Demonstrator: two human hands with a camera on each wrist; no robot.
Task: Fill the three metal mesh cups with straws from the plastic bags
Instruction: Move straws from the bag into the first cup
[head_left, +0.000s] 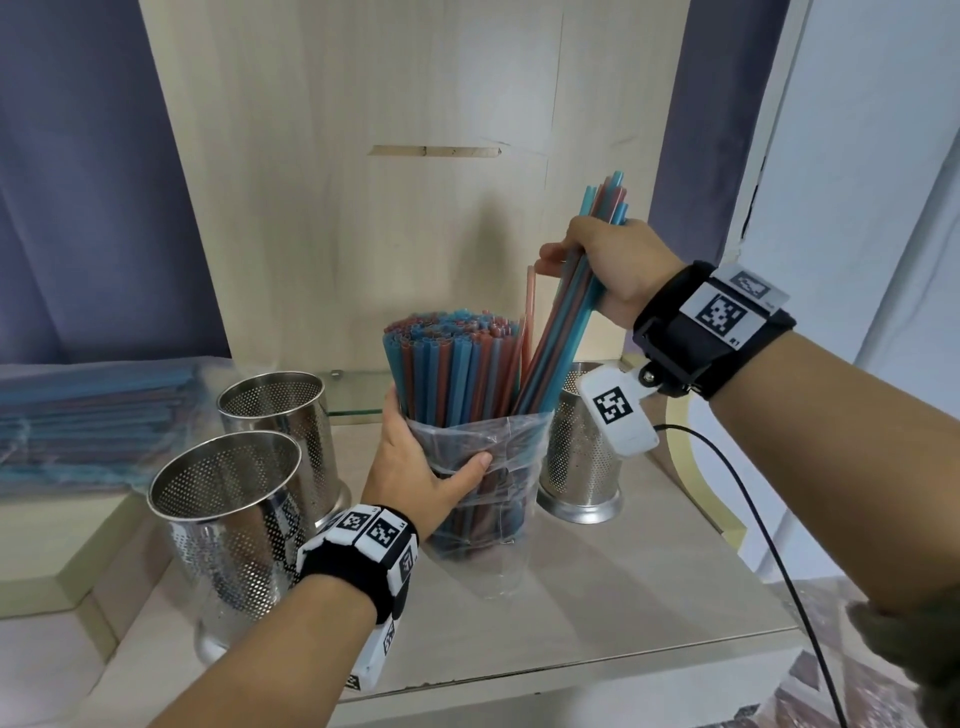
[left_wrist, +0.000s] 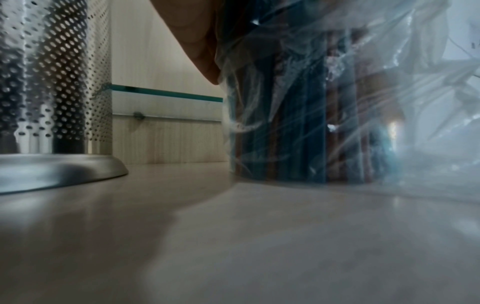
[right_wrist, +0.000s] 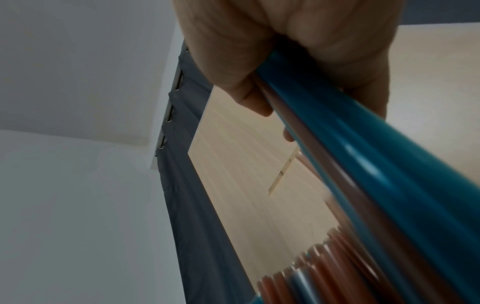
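Note:
An upright clear plastic bag (head_left: 480, 467) packed with blue and red straws (head_left: 452, 364) stands on the wooden shelf. My left hand (head_left: 421, 462) grips the bag around its middle; its base shows in the left wrist view (left_wrist: 298, 131). My right hand (head_left: 597, 260) grips a tilted bunch of straws (head_left: 558, 332) whose lower ends sit inside the bag's right side; the bunch (right_wrist: 363, 164) runs through my fist in the right wrist view. Three empty perforated metal cups stand around: front left (head_left: 228, 525), back left (head_left: 280, 426), and right (head_left: 582, 457) behind the bag.
More bagged straws (head_left: 88, 421) lie flat on a lower ledge at the left. A wooden back panel (head_left: 363, 182) rises behind the shelf. A black cable (head_left: 753, 519) trails from my right wrist over the shelf's right edge. A metal cup base (left_wrist: 52, 170) sits close to my left wrist.

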